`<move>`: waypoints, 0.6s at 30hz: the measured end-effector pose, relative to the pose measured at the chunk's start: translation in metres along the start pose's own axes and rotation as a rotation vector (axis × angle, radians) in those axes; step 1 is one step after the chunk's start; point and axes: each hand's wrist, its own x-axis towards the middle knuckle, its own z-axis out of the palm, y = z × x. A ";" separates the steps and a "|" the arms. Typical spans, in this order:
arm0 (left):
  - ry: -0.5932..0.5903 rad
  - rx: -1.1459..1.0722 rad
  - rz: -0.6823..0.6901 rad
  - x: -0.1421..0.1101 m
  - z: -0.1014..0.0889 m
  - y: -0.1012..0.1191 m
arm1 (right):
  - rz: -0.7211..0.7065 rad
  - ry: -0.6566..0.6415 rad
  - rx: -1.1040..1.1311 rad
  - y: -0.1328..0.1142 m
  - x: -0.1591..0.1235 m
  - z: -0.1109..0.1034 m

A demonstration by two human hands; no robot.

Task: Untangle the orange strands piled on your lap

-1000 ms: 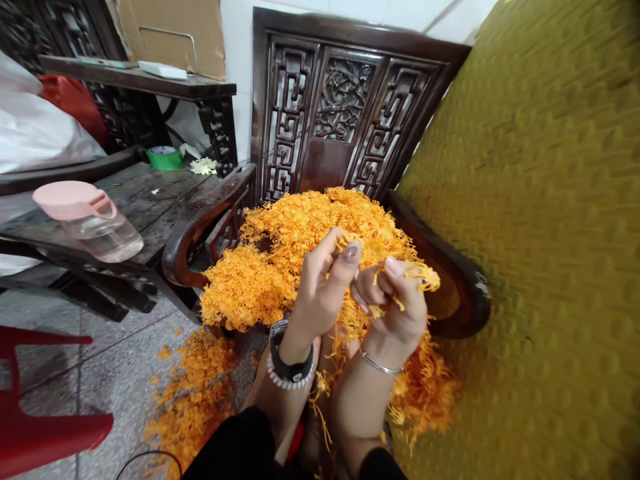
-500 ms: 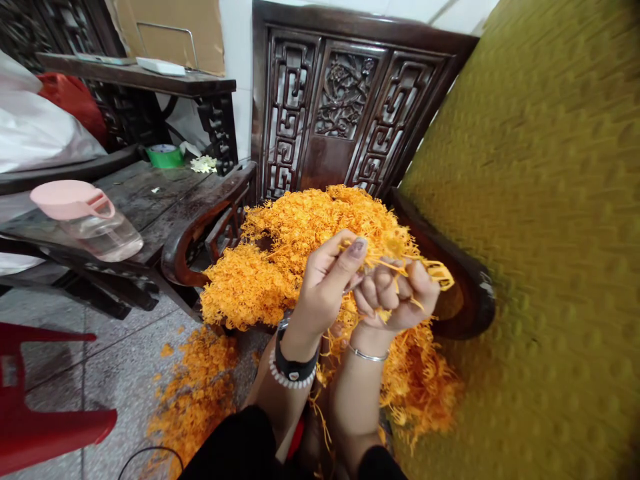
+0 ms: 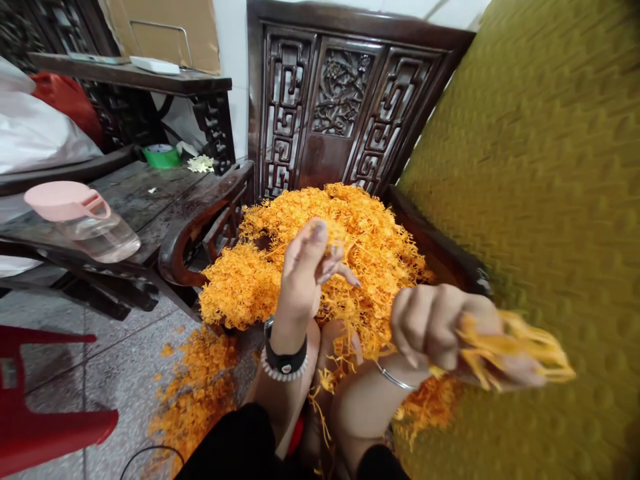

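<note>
A big heap of orange plastic flower pieces (image 3: pixel 320 247) fills the seat of a dark carved wooden chair (image 3: pixel 345 107). My left hand (image 3: pixel 305 273) is raised over the heap, its fingers pinched on a small orange piece. My right hand (image 3: pixel 440 327), blurred by motion, is out to the right in front of the yellow-green cushion (image 3: pixel 545 220). It is closed on a bunch of orange strands (image 3: pixel 515 350) that stick out to the right. A black watch and a bead bracelet sit on my left wrist, a thin bangle on my right.
More orange pieces (image 3: pixel 195 393) lie spilled on the grey tile floor. At the left, a dark wooden table (image 3: pixel 150 193) carries a clear jug with a pink lid (image 3: pixel 83 220) and green tape (image 3: pixel 161 155). A red plastic stool (image 3: pixel 35 413) stands at the lower left.
My right hand has swung away to the right with a bunch of orange strands, pulling apart from my left hand. My left hand stayed over the heap, slightly higher.
</note>
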 end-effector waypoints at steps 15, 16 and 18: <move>-0.018 0.396 -0.055 -0.008 -0.002 -0.007 | 0.582 0.187 0.166 0.018 -0.002 0.011; -0.025 0.423 -0.069 -0.010 -0.002 -0.006 | 0.607 0.192 0.164 0.020 -0.002 0.010; -0.052 0.493 -0.094 -0.012 -0.001 -0.004 | 0.633 0.205 0.166 0.022 -0.001 0.009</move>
